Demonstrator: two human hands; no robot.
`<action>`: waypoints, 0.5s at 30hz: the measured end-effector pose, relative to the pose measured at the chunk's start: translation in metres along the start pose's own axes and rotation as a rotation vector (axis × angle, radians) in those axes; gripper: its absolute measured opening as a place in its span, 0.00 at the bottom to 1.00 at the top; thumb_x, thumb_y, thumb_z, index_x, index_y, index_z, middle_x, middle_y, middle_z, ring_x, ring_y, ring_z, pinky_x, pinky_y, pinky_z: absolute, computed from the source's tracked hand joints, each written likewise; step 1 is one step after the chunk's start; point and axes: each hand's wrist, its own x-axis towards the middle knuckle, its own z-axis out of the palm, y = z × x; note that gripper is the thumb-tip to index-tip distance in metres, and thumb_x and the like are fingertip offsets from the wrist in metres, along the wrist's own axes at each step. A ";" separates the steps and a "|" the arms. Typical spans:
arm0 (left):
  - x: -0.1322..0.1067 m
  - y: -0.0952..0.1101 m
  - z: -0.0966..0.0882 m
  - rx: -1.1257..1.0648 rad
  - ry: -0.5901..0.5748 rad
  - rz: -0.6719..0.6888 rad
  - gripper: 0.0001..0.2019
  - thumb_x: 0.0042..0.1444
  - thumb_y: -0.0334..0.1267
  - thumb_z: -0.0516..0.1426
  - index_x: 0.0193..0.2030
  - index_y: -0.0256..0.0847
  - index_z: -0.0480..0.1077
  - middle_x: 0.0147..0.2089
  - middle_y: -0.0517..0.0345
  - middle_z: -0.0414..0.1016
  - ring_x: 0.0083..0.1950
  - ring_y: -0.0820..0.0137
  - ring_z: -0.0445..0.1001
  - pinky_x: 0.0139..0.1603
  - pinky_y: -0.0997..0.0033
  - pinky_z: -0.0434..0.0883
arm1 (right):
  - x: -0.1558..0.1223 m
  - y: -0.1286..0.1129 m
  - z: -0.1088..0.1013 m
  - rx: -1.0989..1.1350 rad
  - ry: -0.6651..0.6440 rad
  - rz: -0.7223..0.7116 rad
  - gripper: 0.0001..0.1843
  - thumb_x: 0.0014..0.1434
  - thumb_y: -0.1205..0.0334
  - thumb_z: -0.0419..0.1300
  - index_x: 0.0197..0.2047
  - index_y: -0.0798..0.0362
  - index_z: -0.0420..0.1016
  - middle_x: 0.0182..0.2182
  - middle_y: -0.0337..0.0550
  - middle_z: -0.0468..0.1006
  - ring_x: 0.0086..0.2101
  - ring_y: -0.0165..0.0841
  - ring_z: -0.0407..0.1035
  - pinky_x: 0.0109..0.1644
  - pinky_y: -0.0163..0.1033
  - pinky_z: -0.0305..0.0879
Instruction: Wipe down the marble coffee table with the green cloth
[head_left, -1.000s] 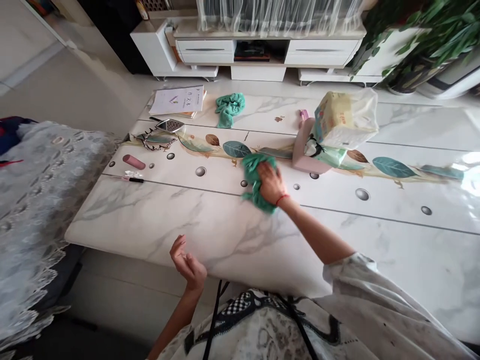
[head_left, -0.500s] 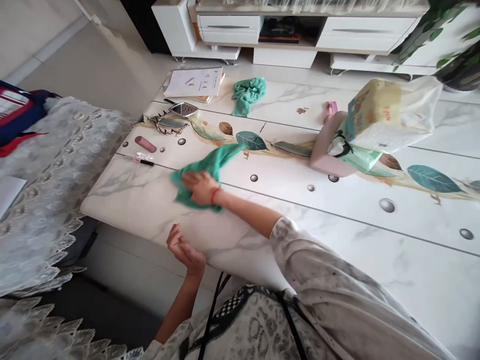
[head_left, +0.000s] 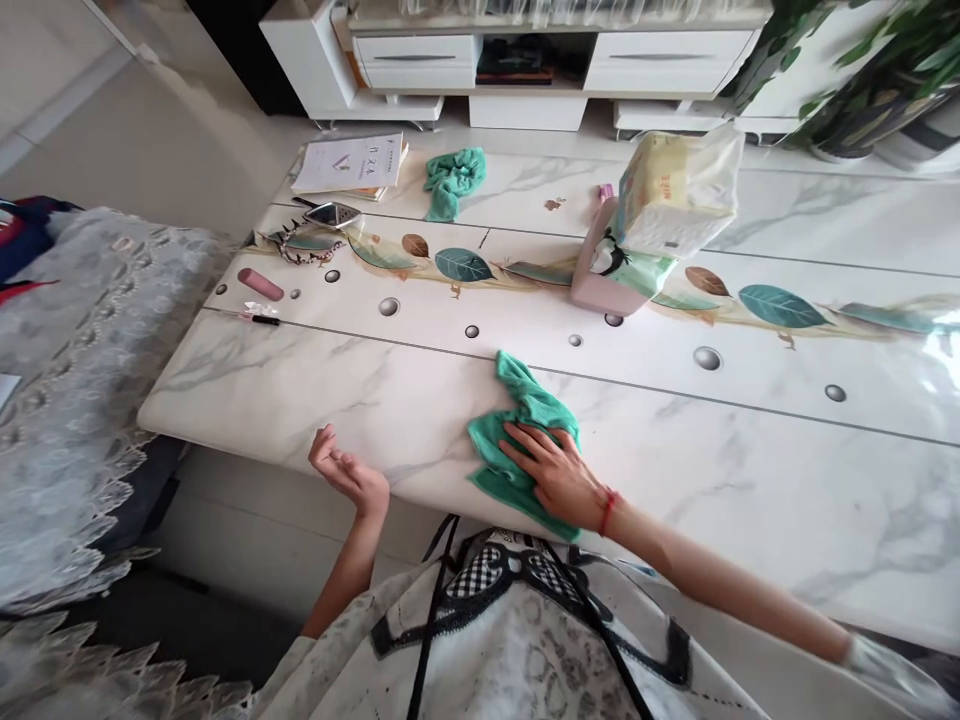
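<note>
While the right hand [head_left: 564,480] bears down on the green cloth [head_left: 536,405], its fingers lie slightly spread, palm side down; can't tell if any fold is pinched. Cloth is half-crumpled on the near strip of the marble-pattern table [head_left: 420,400], one corner up at the dark seam line, the opposite one by the near edge. Red cord [head_left: 608,511] on the right wrist.

Left hand [head_left: 351,478]: holds nothing, fingers loosely curled, at the near edge left of the cloth. Can't tell if it touches the table.

Far side of the table: booklets [head_left: 351,163] at left, second green cloth [head_left: 455,180] bunched just right of them. Pink box [head_left: 592,285] sits further right, wrapped tissue pack [head_left: 675,190] on top, tilted. Left end: pink cylinder [head_left: 260,284], black-ended tube [head_left: 264,320] just below it, beaded loop [head_left: 309,247] near both.
</note>
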 end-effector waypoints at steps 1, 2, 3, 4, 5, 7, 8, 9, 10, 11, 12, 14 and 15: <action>0.000 0.001 0.000 0.012 0.000 -0.004 0.16 0.77 0.50 0.49 0.54 0.38 0.65 0.62 0.29 0.71 0.68 0.54 0.71 0.73 0.42 0.65 | -0.018 -0.002 0.004 -0.020 0.048 0.074 0.55 0.56 0.60 0.63 0.84 0.25 0.51 0.80 0.35 0.53 0.76 0.55 0.57 0.70 0.69 0.70; 0.000 0.002 0.001 0.023 0.000 -0.004 0.17 0.76 0.51 0.48 0.54 0.39 0.65 0.61 0.30 0.71 0.68 0.54 0.71 0.72 0.42 0.66 | -0.027 -0.005 0.007 -0.041 0.092 0.162 0.55 0.57 0.54 0.67 0.83 0.22 0.51 0.80 0.37 0.53 0.77 0.59 0.53 0.71 0.74 0.67; 0.000 0.002 0.001 0.029 0.000 -0.002 0.17 0.76 0.52 0.48 0.54 0.39 0.65 0.61 0.31 0.72 0.67 0.54 0.71 0.72 0.43 0.66 | -0.027 -0.006 0.008 -0.060 0.121 0.252 0.55 0.56 0.47 0.70 0.82 0.22 0.53 0.81 0.39 0.52 0.78 0.63 0.48 0.71 0.79 0.62; 0.000 0.002 0.002 0.028 0.000 0.003 0.18 0.76 0.53 0.48 0.54 0.39 0.65 0.61 0.31 0.72 0.67 0.54 0.72 0.71 0.43 0.67 | -0.017 -0.007 0.008 -0.071 0.127 0.333 0.54 0.55 0.41 0.72 0.81 0.24 0.57 0.81 0.44 0.50 0.78 0.67 0.45 0.72 0.82 0.58; 0.000 0.002 0.002 0.024 0.001 0.010 0.18 0.76 0.53 0.48 0.53 0.39 0.65 0.60 0.32 0.72 0.66 0.54 0.72 0.71 0.43 0.67 | 0.003 -0.007 0.005 -0.074 0.113 0.389 0.53 0.56 0.37 0.72 0.81 0.28 0.62 0.82 0.49 0.48 0.79 0.69 0.42 0.73 0.84 0.53; 0.000 -0.001 0.003 0.013 0.008 0.023 0.18 0.76 0.53 0.48 0.53 0.38 0.65 0.59 0.31 0.72 0.66 0.54 0.72 0.71 0.44 0.67 | 0.064 -0.008 -0.004 -0.052 0.054 0.402 0.47 0.64 0.36 0.67 0.81 0.41 0.65 0.82 0.58 0.43 0.79 0.68 0.40 0.76 0.84 0.44; 0.000 -0.002 0.003 0.011 0.013 0.030 0.19 0.75 0.53 0.48 0.53 0.38 0.66 0.59 0.31 0.72 0.66 0.54 0.72 0.71 0.44 0.67 | 0.101 -0.010 -0.009 -0.033 0.029 0.371 0.44 0.69 0.38 0.63 0.81 0.47 0.64 0.82 0.61 0.41 0.80 0.66 0.39 0.77 0.83 0.40; 0.001 -0.004 0.003 0.016 0.019 0.039 0.20 0.75 0.54 0.47 0.53 0.37 0.66 0.58 0.31 0.72 0.66 0.53 0.72 0.71 0.44 0.67 | 0.140 -0.013 -0.014 -0.014 0.019 0.328 0.42 0.72 0.41 0.60 0.81 0.51 0.63 0.82 0.63 0.40 0.80 0.63 0.38 0.78 0.83 0.36; 0.001 -0.006 0.003 0.032 0.029 0.046 0.21 0.75 0.55 0.47 0.52 0.37 0.66 0.58 0.31 0.72 0.66 0.53 0.72 0.71 0.44 0.67 | 0.177 -0.017 -0.017 0.003 0.026 0.283 0.40 0.74 0.44 0.58 0.81 0.54 0.62 0.82 0.63 0.38 0.81 0.61 0.36 0.78 0.82 0.32; 0.002 -0.008 0.002 0.059 0.038 0.053 0.22 0.75 0.55 0.46 0.52 0.37 0.65 0.57 0.31 0.72 0.65 0.52 0.72 0.71 0.44 0.67 | 0.212 -0.023 -0.019 0.014 0.050 0.243 0.39 0.75 0.46 0.58 0.81 0.57 0.62 0.82 0.63 0.37 0.81 0.59 0.34 0.79 0.82 0.29; 0.003 -0.010 0.002 0.094 0.045 0.059 0.22 0.75 0.56 0.45 0.51 0.37 0.65 0.57 0.31 0.72 0.64 0.53 0.73 0.72 0.44 0.67 | 0.240 -0.029 -0.019 0.018 0.082 0.213 0.38 0.75 0.48 0.58 0.80 0.59 0.62 0.82 0.63 0.37 0.81 0.57 0.33 0.79 0.81 0.27; 0.006 -0.015 0.001 0.151 0.054 0.069 0.22 0.74 0.56 0.43 0.50 0.38 0.64 0.56 0.33 0.72 0.63 0.53 0.72 0.72 0.45 0.66 | 0.276 -0.039 -0.016 0.010 0.122 0.144 0.35 0.75 0.56 0.58 0.79 0.61 0.63 0.82 0.64 0.40 0.81 0.54 0.36 0.81 0.77 0.28; 0.007 -0.017 0.001 0.162 0.061 0.072 0.22 0.74 0.57 0.43 0.49 0.39 0.64 0.55 0.33 0.72 0.62 0.53 0.72 0.73 0.45 0.65 | 0.282 -0.041 -0.014 0.010 0.110 0.089 0.34 0.74 0.61 0.58 0.79 0.60 0.63 0.82 0.63 0.43 0.81 0.52 0.40 0.82 0.74 0.31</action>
